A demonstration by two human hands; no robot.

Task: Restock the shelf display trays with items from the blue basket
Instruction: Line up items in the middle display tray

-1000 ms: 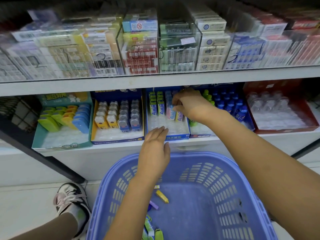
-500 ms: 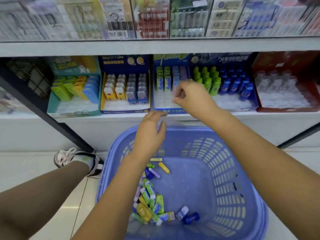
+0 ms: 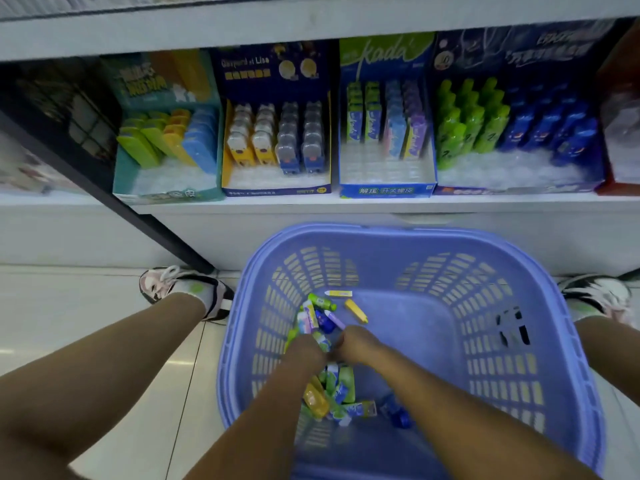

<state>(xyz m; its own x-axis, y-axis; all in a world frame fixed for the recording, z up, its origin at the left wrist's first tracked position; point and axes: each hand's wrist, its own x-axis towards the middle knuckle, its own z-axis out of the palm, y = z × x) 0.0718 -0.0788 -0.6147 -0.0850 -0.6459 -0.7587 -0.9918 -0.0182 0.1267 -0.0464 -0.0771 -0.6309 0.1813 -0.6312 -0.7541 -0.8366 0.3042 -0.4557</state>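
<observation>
Left hand (image 3: 306,348) and right hand (image 3: 355,342) sat low in blue basket (image 3: 519,341) among loose items (image 3: 337,389), grips too blurred to tell; a hasty grab risked mixed packs landing in wrong display trays (image 3: 386,190).

Floor: the floor (image 3: 86,306) is of pale glossy tiles with thin dark joints, and it runs up to the foot of the unit.
Light: a soft white glare (image 3: 8,351) lies on the tiles at the left.
Furniture: a white lower shelf (image 3: 242,201) stands over a plain white base panel (image 3: 214,237); a white upper shelf (image 3: 242,29) closes the bay above.
Frame: a dark bar (image 3: 173,242) slants down from the left to the floor.
</observation>
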